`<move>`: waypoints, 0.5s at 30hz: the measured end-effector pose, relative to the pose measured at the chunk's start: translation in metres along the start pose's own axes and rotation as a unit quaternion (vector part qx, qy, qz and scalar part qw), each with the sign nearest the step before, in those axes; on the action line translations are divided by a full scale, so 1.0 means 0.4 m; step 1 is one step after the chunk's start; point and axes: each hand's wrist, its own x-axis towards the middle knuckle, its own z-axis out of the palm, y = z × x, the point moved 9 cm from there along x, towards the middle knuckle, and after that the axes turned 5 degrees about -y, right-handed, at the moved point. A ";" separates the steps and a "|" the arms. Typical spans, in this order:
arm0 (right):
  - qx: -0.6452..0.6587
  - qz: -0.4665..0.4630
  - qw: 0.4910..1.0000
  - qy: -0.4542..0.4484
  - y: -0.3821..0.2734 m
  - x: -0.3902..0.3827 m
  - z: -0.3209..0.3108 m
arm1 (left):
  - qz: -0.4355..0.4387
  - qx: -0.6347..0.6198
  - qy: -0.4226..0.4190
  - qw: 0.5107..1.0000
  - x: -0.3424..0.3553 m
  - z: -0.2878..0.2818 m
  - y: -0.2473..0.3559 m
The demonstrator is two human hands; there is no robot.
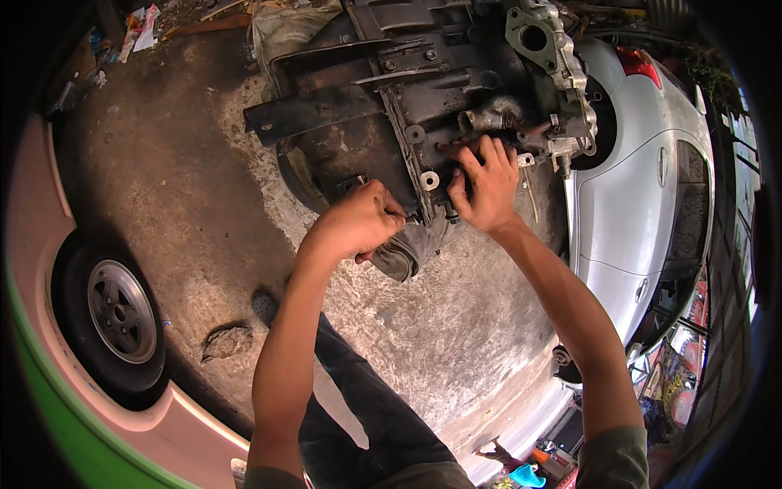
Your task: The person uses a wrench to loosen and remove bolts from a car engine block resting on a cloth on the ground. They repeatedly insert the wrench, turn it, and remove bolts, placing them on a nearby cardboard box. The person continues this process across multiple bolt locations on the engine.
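Note:
A dark, greasy engine with its gearbox (342, 155) fills the upper middle, and a flanged seam (399, 134) runs down between the two housings. At the lower end of that seam, my left hand (358, 220) is closed in a pinch; its fingertips meet a small dark part too hidden to name. My right hand (489, 183) rests on the engine side just right of the seam, its fingers apart and slightly bent, holding nothing visible. Between the hands, a round metal washer-like boss (429, 180) shows on the flange. A pale port flange (531, 38) sits at the upper right of the engine.
A silver car (631, 204) stands close on the right. On the left is a pinkish vehicle with a wheel (118, 310). A flat stone-like lump (228, 342) lies on the stained concrete floor (440, 326). Litter (140, 33) lies at the far left.

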 end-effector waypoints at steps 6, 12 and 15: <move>-0.005 -0.002 1.000 0.002 0.000 -0.001 0.000 | 0.003 -0.021 -0.030 0.999 0.010 -0.016 0.008; -0.008 -0.004 1.000 -0.001 0.000 -0.002 0.002 | 0.008 -0.005 -0.034 0.999 0.029 -0.009 0.014; -0.011 -0.001 1.000 -0.002 0.000 -0.002 0.002 | -0.002 -0.005 -0.003 1.000 0.025 -0.008 0.012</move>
